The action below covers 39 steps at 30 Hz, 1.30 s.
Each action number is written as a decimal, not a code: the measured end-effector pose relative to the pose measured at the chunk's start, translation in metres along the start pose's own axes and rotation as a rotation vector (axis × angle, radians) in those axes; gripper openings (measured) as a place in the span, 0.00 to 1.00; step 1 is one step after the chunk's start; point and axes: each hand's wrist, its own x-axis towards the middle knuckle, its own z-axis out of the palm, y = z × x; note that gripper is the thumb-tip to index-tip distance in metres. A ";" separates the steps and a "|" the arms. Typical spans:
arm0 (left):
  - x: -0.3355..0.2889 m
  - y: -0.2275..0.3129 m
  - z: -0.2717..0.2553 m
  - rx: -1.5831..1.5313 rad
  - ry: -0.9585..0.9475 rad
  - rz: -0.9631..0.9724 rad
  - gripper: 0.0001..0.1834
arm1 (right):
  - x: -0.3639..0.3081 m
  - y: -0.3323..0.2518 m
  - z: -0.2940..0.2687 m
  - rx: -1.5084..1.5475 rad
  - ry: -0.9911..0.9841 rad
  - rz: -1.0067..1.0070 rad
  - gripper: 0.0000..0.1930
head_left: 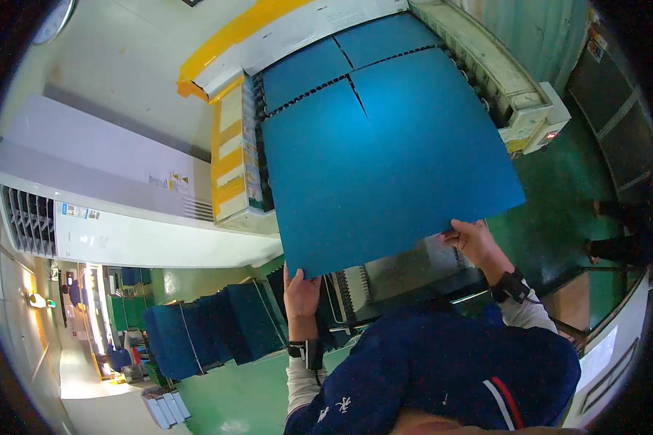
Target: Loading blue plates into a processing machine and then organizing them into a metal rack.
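A large, flat blue sheet [392,174] spans the space in front of me. Its far part lies over the roller bed of a machine, and its near edge reaches out toward me. My left hand [302,296] grips the near left corner, thumb up along the edge. Farther right, my right hand [475,245] pinches the same near edge, with the fingers partly hidden beneath. Two more blue sheets, a left one [305,72] and a right one [388,40], lie side by side farther in on the rollers. Dark devices are strapped to both my wrists.
Yellow-and-white striped machine sides [228,159] border the rollers on the left, a pale metal rail [486,58] on the right. A white air conditioner [123,181] stands at left. Racked dark blue sheets [218,326] are at lower left. A person's legs [617,250] show at far right.
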 end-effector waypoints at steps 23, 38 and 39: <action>0.036 -0.003 0.023 0.040 -0.014 0.013 0.22 | 0.012 -0.032 0.004 0.001 0.147 -0.106 0.09; 0.048 -0.005 0.014 0.001 -0.017 0.001 0.23 | 0.025 -0.030 -0.003 -0.009 0.099 -0.105 0.10; 0.048 -0.006 0.015 0.010 -0.001 0.003 0.23 | 0.026 -0.030 -0.004 -0.021 0.096 -0.102 0.11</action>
